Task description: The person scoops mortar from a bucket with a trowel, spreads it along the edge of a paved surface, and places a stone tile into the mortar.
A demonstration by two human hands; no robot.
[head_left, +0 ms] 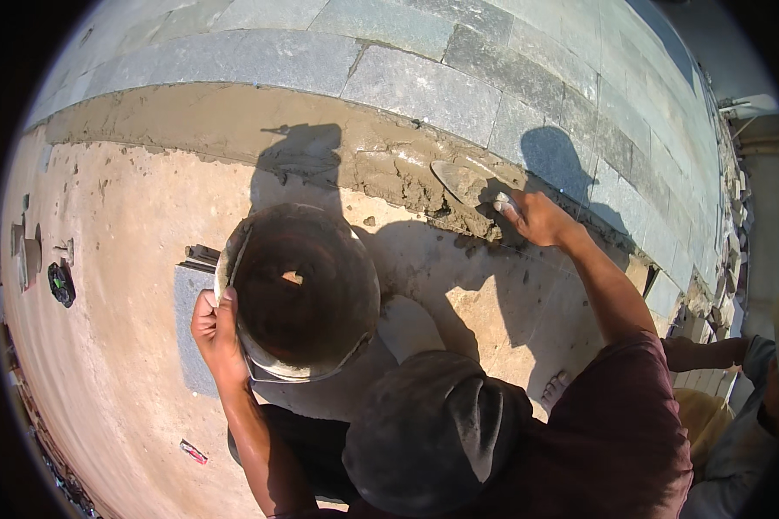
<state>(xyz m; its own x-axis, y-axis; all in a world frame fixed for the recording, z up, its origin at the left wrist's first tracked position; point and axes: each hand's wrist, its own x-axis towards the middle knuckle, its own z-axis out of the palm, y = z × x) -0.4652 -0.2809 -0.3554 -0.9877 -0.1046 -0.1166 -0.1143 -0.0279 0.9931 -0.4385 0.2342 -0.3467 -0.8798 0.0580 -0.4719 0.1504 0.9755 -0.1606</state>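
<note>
My left hand (216, 324) grips the left rim of a round bucket (342, 281), thumb over the edge. The bucket is tilted so its dark, dirty inside shows, with a small bright spot at its bottom. Farther right, my right hand (537, 218) is closed round the handle of a trowel (455, 180). The trowel's pointed blade lies against lumpy wet mortar (388, 177) along the edge of the paving. Smoother mortar (156, 121) spreads in a band to the left. Most of the trowel's handle is hidden by my fingers.
Grey stone slabs (424, 86) are laid beyond the mortar. A loose slab (195, 333) lies partly under the bucket. A black bundle (61, 284) and a pink wrapper (193, 451) lie on the concrete. At the right edge is another person's arm (708, 355); broken stones (736, 208) line that side.
</note>
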